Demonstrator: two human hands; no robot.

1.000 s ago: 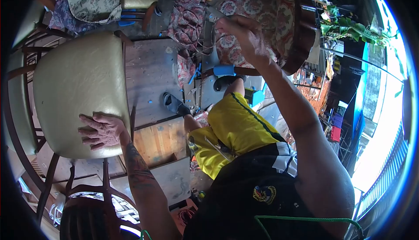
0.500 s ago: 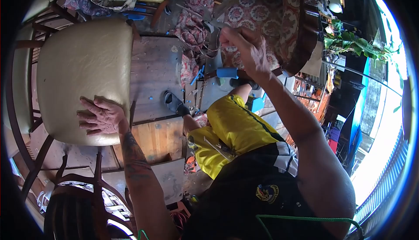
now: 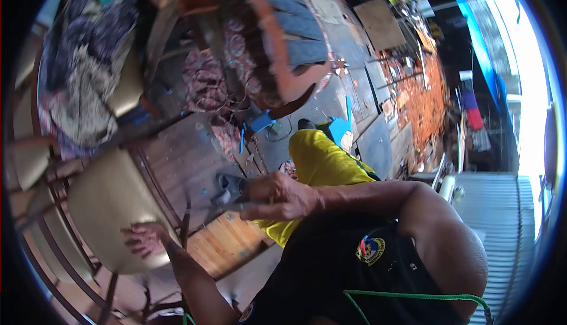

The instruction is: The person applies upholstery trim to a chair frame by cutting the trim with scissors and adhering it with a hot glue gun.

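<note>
My left hand (image 3: 144, 239) lies with its fingers spread on the gold-coloured padded seat (image 3: 106, 207) of a dark wooden chair, near the seat's edge. In front of my body, above my lap, my right hand (image 3: 280, 198) is closed around the handles of a grey metal tool that looks like scissors (image 3: 215, 211). The blades point left toward the chair and are smeared by motion, so how far they are apart cannot be made out.
Upper left, crumpled patterned cloth (image 3: 88, 88) covers another chair. An upholstered piece with an orange edge (image 3: 274, 41) stands at the top. A slipper (image 3: 227, 184), blue scraps (image 3: 260, 122) and a wooden board (image 3: 227, 236) are on the floor.
My right hand has come down and left with the scissors, from over the patterned upholstery to above my lap. My left hand stays on the seat. The view has turned and shifted.
</note>
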